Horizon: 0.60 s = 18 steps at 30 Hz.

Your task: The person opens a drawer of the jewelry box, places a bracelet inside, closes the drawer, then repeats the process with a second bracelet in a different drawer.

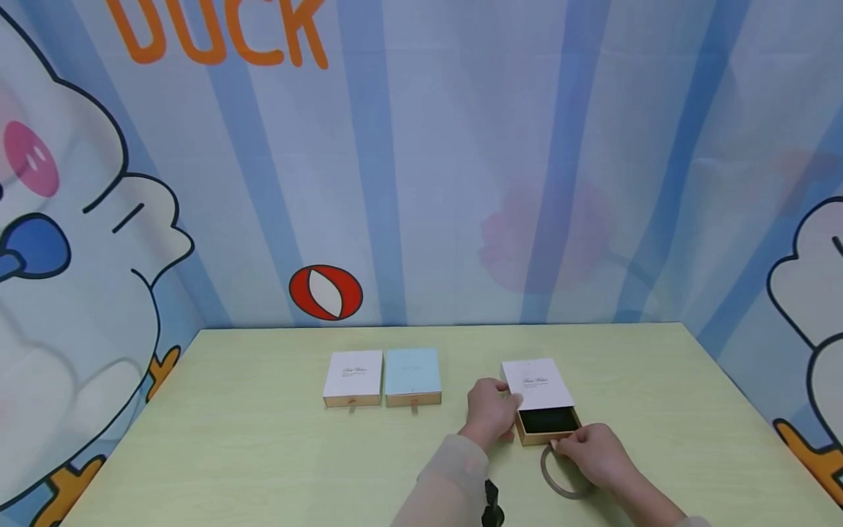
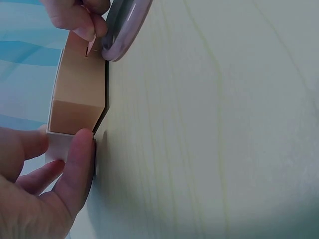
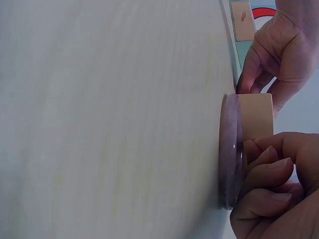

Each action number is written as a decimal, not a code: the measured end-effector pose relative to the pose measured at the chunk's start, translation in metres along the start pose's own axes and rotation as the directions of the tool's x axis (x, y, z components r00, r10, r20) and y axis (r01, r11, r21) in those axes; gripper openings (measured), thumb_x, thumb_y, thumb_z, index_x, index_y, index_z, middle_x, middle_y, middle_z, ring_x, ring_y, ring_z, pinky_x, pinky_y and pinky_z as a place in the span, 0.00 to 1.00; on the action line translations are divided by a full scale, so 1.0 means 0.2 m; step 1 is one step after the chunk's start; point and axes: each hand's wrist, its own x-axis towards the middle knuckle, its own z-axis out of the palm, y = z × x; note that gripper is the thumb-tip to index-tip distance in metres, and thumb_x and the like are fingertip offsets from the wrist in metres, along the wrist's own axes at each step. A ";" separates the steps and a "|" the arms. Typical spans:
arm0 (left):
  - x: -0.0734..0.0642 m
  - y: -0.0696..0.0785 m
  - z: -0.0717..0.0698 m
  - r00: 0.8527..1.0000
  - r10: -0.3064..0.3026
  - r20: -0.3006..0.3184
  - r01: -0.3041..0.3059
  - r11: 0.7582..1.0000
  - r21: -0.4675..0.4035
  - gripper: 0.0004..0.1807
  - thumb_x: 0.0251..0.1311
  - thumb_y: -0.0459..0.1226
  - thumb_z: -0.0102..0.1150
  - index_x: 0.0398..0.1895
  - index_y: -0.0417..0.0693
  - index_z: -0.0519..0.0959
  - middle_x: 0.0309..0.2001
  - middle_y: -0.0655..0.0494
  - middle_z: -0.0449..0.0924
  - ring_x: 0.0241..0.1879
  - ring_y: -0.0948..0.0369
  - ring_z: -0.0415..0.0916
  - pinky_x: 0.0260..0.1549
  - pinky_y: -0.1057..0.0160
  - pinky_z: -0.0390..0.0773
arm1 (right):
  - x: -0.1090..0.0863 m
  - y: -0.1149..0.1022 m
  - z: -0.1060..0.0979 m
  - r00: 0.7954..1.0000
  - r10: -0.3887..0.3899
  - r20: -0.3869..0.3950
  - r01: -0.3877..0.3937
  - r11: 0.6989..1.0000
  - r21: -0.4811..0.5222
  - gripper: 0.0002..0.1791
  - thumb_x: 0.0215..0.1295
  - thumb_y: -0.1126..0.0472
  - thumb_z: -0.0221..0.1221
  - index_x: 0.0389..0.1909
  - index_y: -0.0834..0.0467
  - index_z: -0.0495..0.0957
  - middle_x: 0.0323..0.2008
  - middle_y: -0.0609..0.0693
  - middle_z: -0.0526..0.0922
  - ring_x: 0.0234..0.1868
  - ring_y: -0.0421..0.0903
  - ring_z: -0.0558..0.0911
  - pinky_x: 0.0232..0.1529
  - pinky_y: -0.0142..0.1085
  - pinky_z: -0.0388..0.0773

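A white drawer box [image 1: 536, 384] with dark script on its lid lies at the right of the table. Its brown drawer [image 2: 79, 87] is slid partway out, showing a black inside [image 1: 549, 419]. My left hand [image 1: 490, 411] grips the left side of the white sleeve, fingertips at its front edge. With thumb and forefinger, my right hand [image 1: 596, 452] pinches the small ribbon pull tab [image 2: 90, 47] on the drawer's front. A mauve-grey bangle [image 1: 552, 479] is in front of the drawer, beside the right hand and partly covered by it.
Left of the hands, a second white drawer box [image 1: 353, 373] and a light blue drawer box [image 1: 413, 372] stand side by side, both pushed in, tabs facing forward. A striped cartoon backdrop [image 1: 454, 161] rises behind the pale wood-grain table [image 1: 263, 454].
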 end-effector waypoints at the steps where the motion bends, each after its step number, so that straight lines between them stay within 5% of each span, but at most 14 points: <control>1: 0.00 0.00 0.00 1.000 -0.001 0.000 0.001 1.000 -0.002 0.17 0.58 0.37 0.62 0.49 0.40 0.77 0.40 0.47 0.76 0.09 0.62 0.68 0.10 0.67 0.75 | 0.00 0.00 0.00 1.000 0.000 0.002 0.000 1.000 0.001 0.12 0.51 0.60 0.61 0.14 0.63 0.79 0.13 0.45 0.72 0.19 0.40 0.68 0.17 0.28 0.60; 18: 0.00 0.00 0.00 1.000 -0.013 0.002 0.013 1.000 0.005 0.17 0.58 0.37 0.62 0.49 0.40 0.77 0.40 0.47 0.76 0.09 0.61 0.69 0.10 0.68 0.74 | -0.01 0.01 0.00 1.000 0.011 0.013 -0.011 1.000 0.011 0.14 0.53 0.60 0.61 0.14 0.63 0.78 0.12 0.44 0.69 0.18 0.40 0.67 0.17 0.28 0.59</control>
